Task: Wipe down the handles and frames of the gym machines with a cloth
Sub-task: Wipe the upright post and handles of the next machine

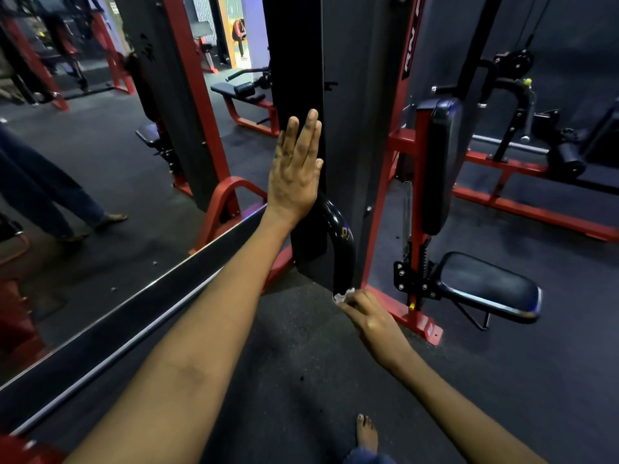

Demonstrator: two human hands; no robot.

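Left hand [296, 169] is up high, fingers straight and together, flat against the edge of the black upright column [296, 61] of the machine, bracing there. Right hand [370, 318] is well below and apart from it, down near the floor, fingers curled round a small white cloth [345, 295] and pressing it to the bottom end of the curved black handle bar [341, 242]; only a scrap of the cloth shows past the fingers, so how it is folded I cannot tell. Just right of that bar runs the red frame post [385, 202], and beyond it the black back pad [442, 165] and seat pad [489, 286] crowd in close to the working hand. Along the left runs a mirror [100, 202] with a dark bottom rail, reflecting red frames and a pair of legs in jeans. Red and black machines [536, 155] stand behind on the right. A bare foot [366, 433] rests on the dark rubber floor [294, 363] at the bottom.
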